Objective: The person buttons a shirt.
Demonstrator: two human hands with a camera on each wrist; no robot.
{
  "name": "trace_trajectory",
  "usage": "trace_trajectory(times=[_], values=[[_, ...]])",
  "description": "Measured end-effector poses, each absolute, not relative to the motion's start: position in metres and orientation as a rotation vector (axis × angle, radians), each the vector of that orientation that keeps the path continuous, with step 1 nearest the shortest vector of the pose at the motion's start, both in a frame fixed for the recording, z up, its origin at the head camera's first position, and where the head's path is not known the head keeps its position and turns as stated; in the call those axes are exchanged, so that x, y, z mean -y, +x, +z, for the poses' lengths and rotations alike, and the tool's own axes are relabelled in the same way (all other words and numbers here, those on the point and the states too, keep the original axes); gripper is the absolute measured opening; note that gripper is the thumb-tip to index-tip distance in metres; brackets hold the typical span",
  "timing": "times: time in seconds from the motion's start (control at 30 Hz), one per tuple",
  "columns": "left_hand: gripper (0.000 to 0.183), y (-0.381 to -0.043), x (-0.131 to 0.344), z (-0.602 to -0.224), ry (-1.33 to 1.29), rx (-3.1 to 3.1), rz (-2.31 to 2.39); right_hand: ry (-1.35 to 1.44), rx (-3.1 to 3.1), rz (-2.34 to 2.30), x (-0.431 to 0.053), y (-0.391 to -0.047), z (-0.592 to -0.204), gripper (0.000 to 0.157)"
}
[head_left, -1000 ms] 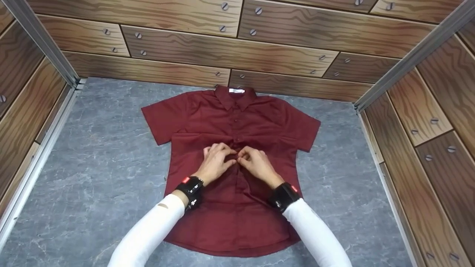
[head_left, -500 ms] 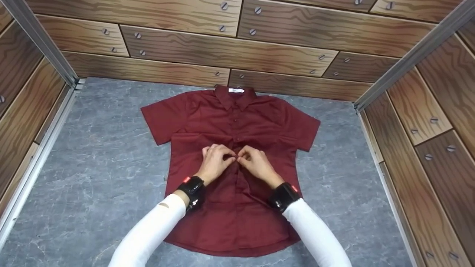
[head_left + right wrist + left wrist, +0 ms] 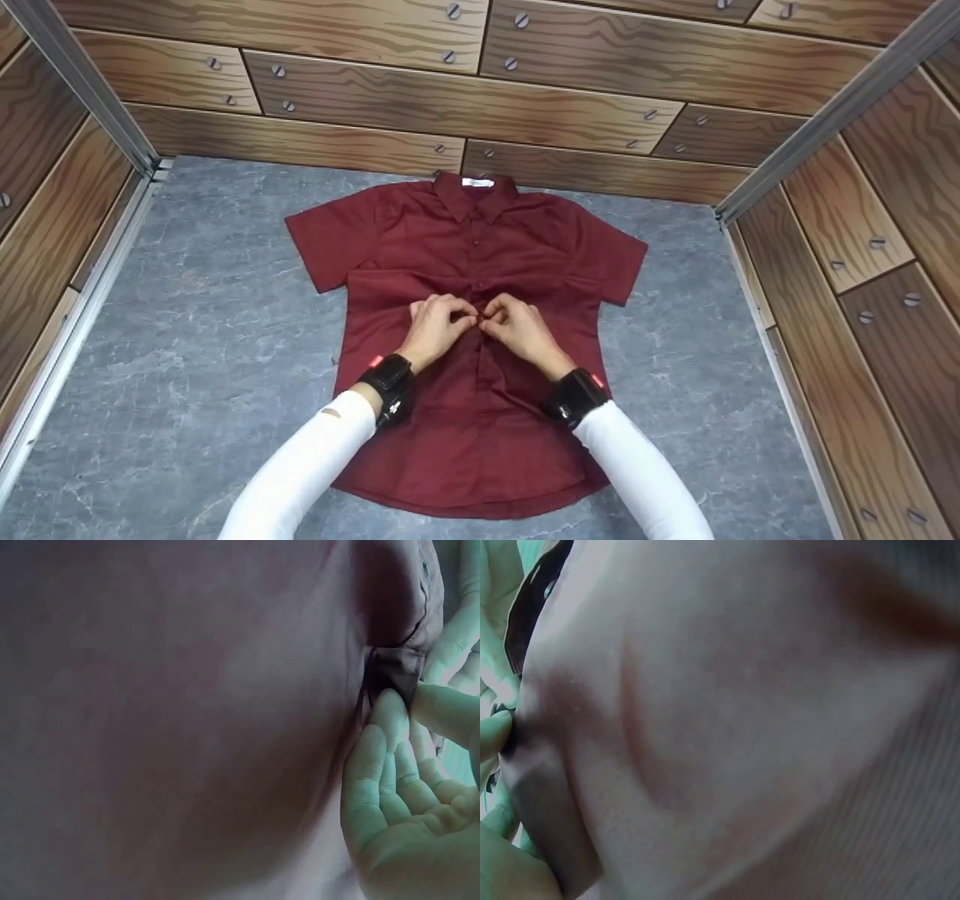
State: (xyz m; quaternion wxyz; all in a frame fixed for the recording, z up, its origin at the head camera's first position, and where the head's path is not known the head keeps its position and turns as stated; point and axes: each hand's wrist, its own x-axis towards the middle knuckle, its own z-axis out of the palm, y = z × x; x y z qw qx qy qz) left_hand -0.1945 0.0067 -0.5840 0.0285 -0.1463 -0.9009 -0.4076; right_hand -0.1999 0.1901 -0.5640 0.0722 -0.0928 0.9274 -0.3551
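A dark red short-sleeved shirt [image 3: 412, 450] lies face up and spread out, its collar at the far end. Over the middle of its front, both hands meet at the button placket [image 3: 477, 367]. My left hand [image 3: 435, 330] pinches the placket's edge between thumb and forefinger. From the other side my right hand [image 3: 521, 334] pinches the same spot, fingertips almost touching the left ones. In the right wrist view, the right hand [image 3: 412, 795] has thumb and finger on a fold of the placket [image 3: 396, 671]. Fingertips cover whatever button or buttonhole is there.
The shirt lies on a grey marbled surface [image 3: 225, 315]. Wood-patterned panels [image 3: 360, 90] wall it in at the back and both sides, with metal rails [image 3: 832, 97] at the corners. A white label [image 3: 478, 182] shows inside the collar.
Both hands stay at the placket with only small finger shifts. The left thumb and forefinger have drawn closer together at the placket edge. The shirt has hardly moved.
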Motion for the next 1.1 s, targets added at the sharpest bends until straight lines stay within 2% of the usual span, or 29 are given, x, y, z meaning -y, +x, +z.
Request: trace_trajectory(times=[0.27, 0.53, 1.1], values=[[0.013, -0.196, -0.005, -0.584, -0.472, 2.799, -1.254, -0.236, -2.776, -0.934, -0.199, -0.200, -0.564, 0.014], [0.014, -0.197, -0.004, -0.583, -0.513, 2.873, -1.244, -0.185, -2.561, -1.153, -0.204, -0.203, -0.560, 0.008], [0.010, -0.196, -0.007, -0.582, -0.493, 2.928, -1.185, -0.114, -2.496, -1.292, -0.199, -0.201, -0.560, 0.014]])
